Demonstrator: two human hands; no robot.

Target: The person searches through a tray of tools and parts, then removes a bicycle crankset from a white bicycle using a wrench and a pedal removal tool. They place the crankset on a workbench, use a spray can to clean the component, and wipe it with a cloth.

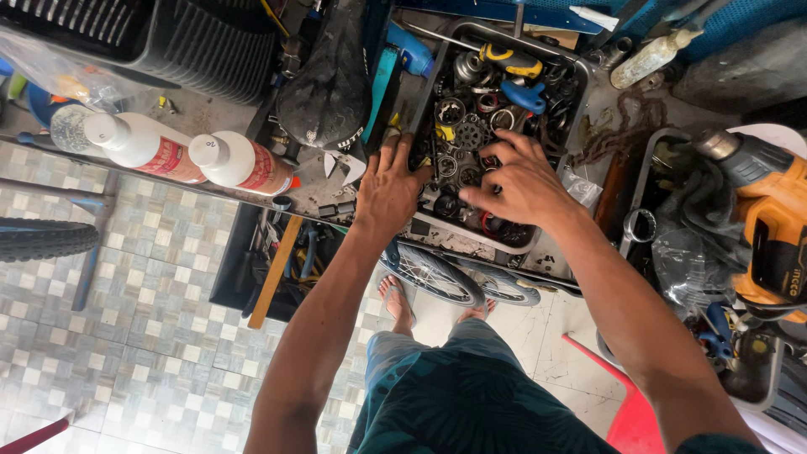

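Both hands are in a grey metal tray (578, 65) full of small bike parts (467, 134): rings, bearings and little toothed cogs.

The left hand (388, 189) lies flat on the near left side of the tray. Its fingers are spread open and hold nothing. The fingertips rest on the parts.

The right hand (519, 185) is just beside it, to the right. Its fingers are bent down into the pile. I cannot tell if it has pinched a part, because the fingertips are hidden by the hand.

Past the right hand, at the far end of the tray, lie a yellow-and-black tool handle (510, 60) and a blue one (525, 95).

Left of the left hand, a black bike saddle (328, 80) leans on the tray. Farther left lie two white bottles (193, 153).

Well to the right of the right hand sits an orange power drill (769, 223).

Below the hands are small wheels (437, 276) and the person's bare feet (397, 301) on the floor.
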